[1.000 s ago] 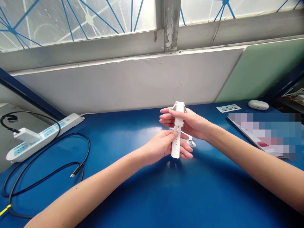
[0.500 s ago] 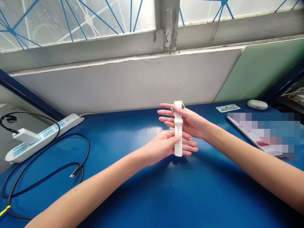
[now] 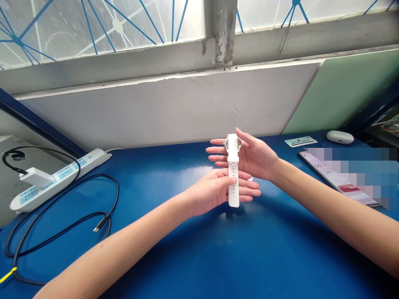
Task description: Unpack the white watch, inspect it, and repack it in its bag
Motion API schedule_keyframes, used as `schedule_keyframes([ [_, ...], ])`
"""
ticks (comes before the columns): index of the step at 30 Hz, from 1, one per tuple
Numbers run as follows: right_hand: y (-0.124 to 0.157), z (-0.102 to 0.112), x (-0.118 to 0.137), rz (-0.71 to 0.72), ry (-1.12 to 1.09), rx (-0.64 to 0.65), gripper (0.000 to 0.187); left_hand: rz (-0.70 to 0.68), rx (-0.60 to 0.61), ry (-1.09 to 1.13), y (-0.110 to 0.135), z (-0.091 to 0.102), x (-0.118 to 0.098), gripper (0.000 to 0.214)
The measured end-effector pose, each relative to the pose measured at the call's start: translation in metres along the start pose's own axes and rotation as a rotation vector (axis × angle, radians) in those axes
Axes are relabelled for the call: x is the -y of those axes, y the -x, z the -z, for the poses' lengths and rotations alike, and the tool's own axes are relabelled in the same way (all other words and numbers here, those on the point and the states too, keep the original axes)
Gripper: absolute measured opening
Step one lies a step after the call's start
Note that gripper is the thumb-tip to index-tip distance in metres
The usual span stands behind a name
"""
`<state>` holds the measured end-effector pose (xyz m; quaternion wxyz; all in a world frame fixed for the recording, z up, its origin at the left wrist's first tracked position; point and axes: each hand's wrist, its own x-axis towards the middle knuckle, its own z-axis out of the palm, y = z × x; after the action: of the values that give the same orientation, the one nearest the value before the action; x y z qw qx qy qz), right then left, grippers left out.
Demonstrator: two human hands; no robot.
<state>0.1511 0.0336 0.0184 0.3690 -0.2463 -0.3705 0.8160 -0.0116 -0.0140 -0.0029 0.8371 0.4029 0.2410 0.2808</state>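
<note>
A white wristwatch (image 3: 233, 174) with a round silvery face and a holed strap stands upright between both hands above the blue table (image 3: 199, 249). My left hand (image 3: 215, 190) grips the lower strap, thumb pressed on its front and fingers behind. My right hand (image 3: 249, 155) supports the watch head from behind, fingers stretched out to the left and the thumb raised off it.
A white power strip (image 3: 56, 178) with a plugged-in white adapter (image 3: 35, 177) lies at the left, with a black cable (image 3: 62, 232) looping beside it. At the right are a blurred tablet or card (image 3: 336, 178), a small label (image 3: 300, 141) and a white earbud case (image 3: 339, 136).
The watch has turned so its round face shows. My right thumb has lifted off the watch head and its fingers have straightened. My left hand keeps its hold on the strap.
</note>
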Motion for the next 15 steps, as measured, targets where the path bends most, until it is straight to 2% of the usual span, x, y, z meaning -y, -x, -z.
schedule_keyframes([
  [12, 0.0006, -0.0018, -0.0007, 0.016, -0.062, -0.013, 0.066, -0.021, -0.036, 0.028, -0.0002, -0.0004, -0.0015, 0.022],
  [15, 0.0002, -0.0007, -0.0016, 0.003, -0.108, -0.006, 0.063, -0.007, -0.045, 0.030, -0.0004, -0.0008, -0.0005, 0.021],
])
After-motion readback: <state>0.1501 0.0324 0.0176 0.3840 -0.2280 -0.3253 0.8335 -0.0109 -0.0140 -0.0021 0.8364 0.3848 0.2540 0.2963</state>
